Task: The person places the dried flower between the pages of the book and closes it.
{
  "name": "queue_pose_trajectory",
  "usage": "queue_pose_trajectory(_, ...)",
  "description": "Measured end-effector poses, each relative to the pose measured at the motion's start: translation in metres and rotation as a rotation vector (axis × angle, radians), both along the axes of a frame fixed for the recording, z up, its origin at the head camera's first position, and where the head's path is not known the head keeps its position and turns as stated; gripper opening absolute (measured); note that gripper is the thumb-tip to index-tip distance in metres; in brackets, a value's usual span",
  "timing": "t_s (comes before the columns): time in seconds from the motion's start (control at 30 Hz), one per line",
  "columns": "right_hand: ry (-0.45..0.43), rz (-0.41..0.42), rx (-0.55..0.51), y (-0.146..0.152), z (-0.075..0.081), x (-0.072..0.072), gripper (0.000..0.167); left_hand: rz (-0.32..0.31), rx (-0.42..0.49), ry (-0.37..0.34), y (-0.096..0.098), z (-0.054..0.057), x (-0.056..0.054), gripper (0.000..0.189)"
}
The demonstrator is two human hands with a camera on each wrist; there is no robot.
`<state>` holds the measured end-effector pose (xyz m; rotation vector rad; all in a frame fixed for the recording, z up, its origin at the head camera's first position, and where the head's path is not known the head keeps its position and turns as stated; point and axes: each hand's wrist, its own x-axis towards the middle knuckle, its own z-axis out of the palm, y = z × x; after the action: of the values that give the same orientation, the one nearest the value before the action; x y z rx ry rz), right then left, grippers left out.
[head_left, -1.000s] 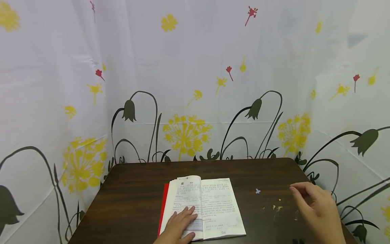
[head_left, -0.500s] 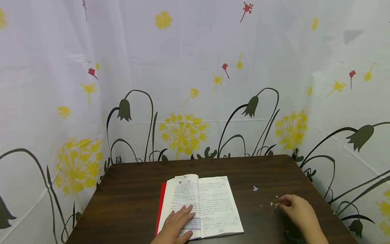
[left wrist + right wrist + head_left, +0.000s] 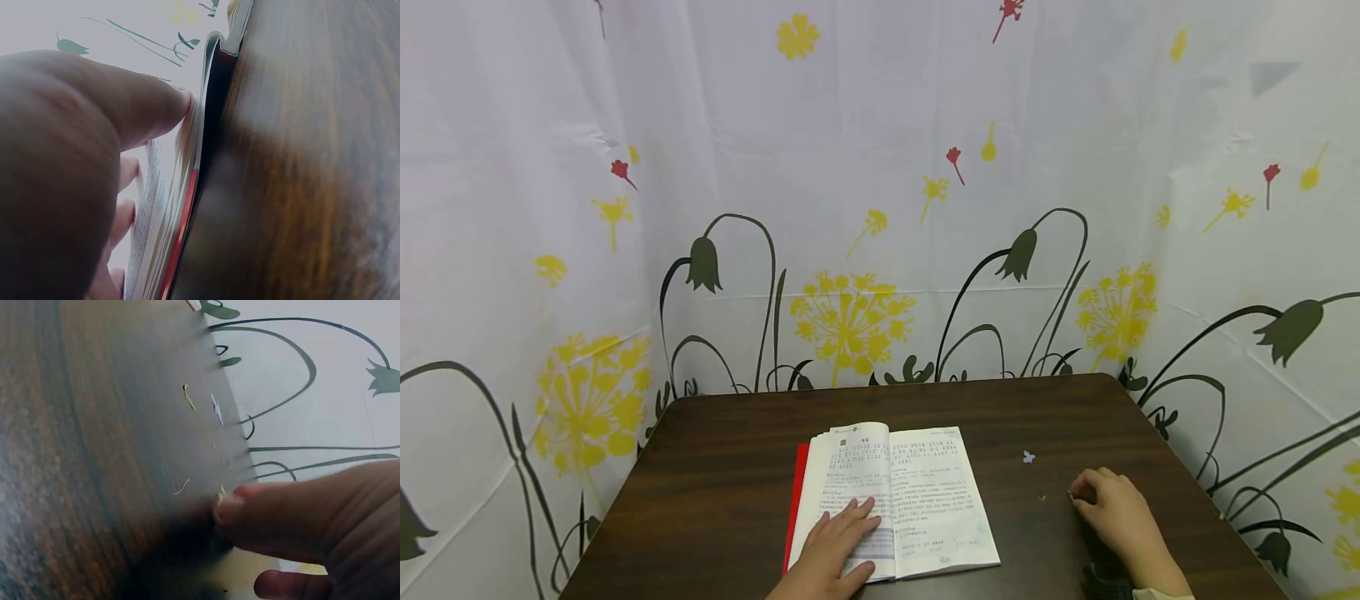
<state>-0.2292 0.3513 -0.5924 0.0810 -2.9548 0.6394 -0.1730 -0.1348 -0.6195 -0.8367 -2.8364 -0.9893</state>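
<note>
An open book (image 3: 917, 492) with a red cover lies at the middle of the dark wooden table (image 3: 730, 467). My left hand (image 3: 838, 546) rests flat on its left page near the bottom; in the left wrist view the left hand (image 3: 144, 112) has its thumb against the page edges of the book (image 3: 181, 219). My right hand (image 3: 1105, 508) is down on the table right of the book, fingers curled. In the right wrist view the right hand (image 3: 300, 512) pinches a small yellow scrap (image 3: 222, 495) against the table (image 3: 94, 425).
A tiny pale blue scrap (image 3: 1028, 457) and a green sliver (image 3: 1042, 498) lie between book and right hand, the blue scrap (image 3: 216, 409) and green sliver (image 3: 189, 397) also showing beyond the fingertips. A white curtain (image 3: 880, 208) printed with flowers surrounds the table on three sides.
My right hand has come down from above the table's right side and moved left onto the yellow scraps, now covering them. The left hand stays on the book.
</note>
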Motion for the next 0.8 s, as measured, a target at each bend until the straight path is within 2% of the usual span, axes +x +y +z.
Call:
queue_pose_trajectory(0.17, -0.018, -0.107, -0.038, 0.004, 0.003, 0.001, 0.009, -0.004, -0.006, 0.005, 0.0, 0.003, 0.0, 0.057)
queue_pose_trajectory(0.23, -0.049, -0.144, -0.038, 0.005, 0.003, 0.001, 0.02, 0.0, -0.015, 0.001, 0.0, 0.004, 0.0, 0.057)
queue_pose_trajectory(0.3, -0.063, -0.141, -0.025, 0.004, 0.002, 0.001, 0.03, 0.002, -0.022, -0.008, -0.001, 0.004, 0.0, 0.058)
queue_pose_trajectory(0.37, -0.055, -0.123, -0.012, 0.001, 0.001, 0.0, 0.032, 0.008, -0.022, -0.028, -0.001, 0.004, 0.001, 0.059)
queue_pose_trajectory(0.53, 0.016, -0.098, 0.019, -0.007, -0.003, -0.002, 0.011, 0.013, -0.015, -0.064, 0.0, 0.003, 0.0, 0.06)
queue_pose_trajectory(0.67, 0.025, -0.092, 0.028, -0.009, -0.003, -0.002, 0.011, 0.012, -0.019, -0.08, 0.001, 0.003, -0.001, 0.06)
queue_pose_trajectory(0.8, -0.002, -0.081, 0.021, -0.01, -0.002, -0.002, 0.012, 0.011, -0.025, -0.087, 0.001, 0.003, -0.002, 0.06)
